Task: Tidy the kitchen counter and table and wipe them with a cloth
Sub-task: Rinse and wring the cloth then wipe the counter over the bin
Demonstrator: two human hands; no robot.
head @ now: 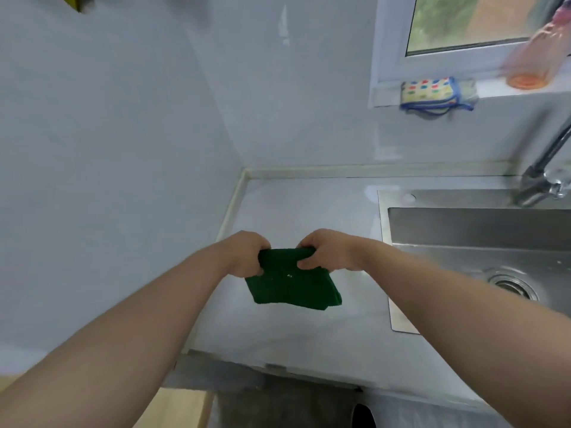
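A folded dark green cloth [293, 281] hangs just above the pale grey counter [278, 208], left of the sink. My left hand [245, 253] grips its upper left edge. My right hand [327, 250] grips its upper right edge. Both hands are closed on the cloth, close together, and the lower part of the cloth droops towards me.
A steel sink [475, 239] with a drain [511, 285] lies to the right, its tap [543, 171] at the back. On the window sill sit a patterned folded cloth [435, 92] and a blurred pink bottle [537, 54]. Walls close the counter at left and back.
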